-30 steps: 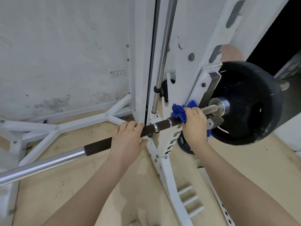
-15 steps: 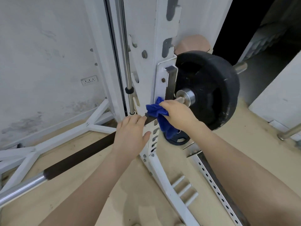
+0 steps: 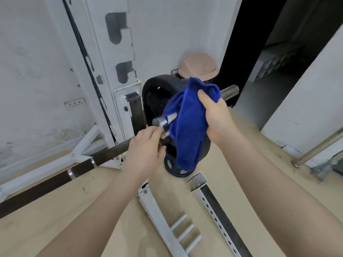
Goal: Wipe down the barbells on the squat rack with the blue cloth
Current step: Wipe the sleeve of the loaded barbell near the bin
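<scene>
rack: white upright, paint chipped round the slots; the barbell sits across its hook at the right end. Risk: a hard shove along the bar could nudge it on the hook. Probably low, given the plate's weight.
plate: black, loaded on the sleeve, mostly behind the cloth. Risk: loose cloth drapes over its face and could snag between plate and collar on the next stroke.
barbell: runs from bottom left up to the rack; dark shaft with silver rings, chrome collar just past the left hand, bare sleeve end poking out right of the plate. The shaft shows no obvious grime.
blue cloth: bunched and hanging long, over the sleeve in front of the plate; the lower tail dangles free. Risk: only the top is gripped, so much of the cloth may not be pressing on metal.
right hand: fingers and thumb clamped on the cloth's upper bunch.
left hand: on the bar beside the collar, fingers curled over it, fingertips touching chrome. Risk: pinch if the collar shifts.
</scene>
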